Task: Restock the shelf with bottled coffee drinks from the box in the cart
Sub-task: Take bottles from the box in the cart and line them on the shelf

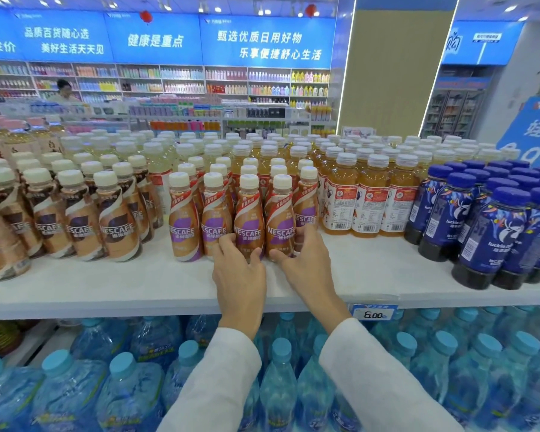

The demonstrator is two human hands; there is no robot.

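A person in white sleeves is reaching both hands onto a white shop shelf [106,275], seen from above. A front row of five purple-label coffee bottles [184,226] is standing upright near the shelf's front edge, with more rows behind. The left hand [239,272] is curling round the base of the middle bottle [249,213], fingers on its left side and thumb on its right. The right hand [306,260] is wrapping the base of the fourth bottle [280,213], thumb in front and fingers reaching round towards the fifth; whether they are touching that one is unclear. Both gripped bottles are resting on the shelf, side by side. Brown-label coffee bottles [116,219] are standing to the left, orange tea bottles [368,198] just to the right, dark blue bottles [487,232] further right, and water bottles [131,391] on the level below. The box and cart are not showing.

The step looks like settling these two into line. Doing it well probably means sliding them level with their neighbours, labels facing out, holding low to avoid tipping, and letting go gently so the tightly packed row is not toppling.
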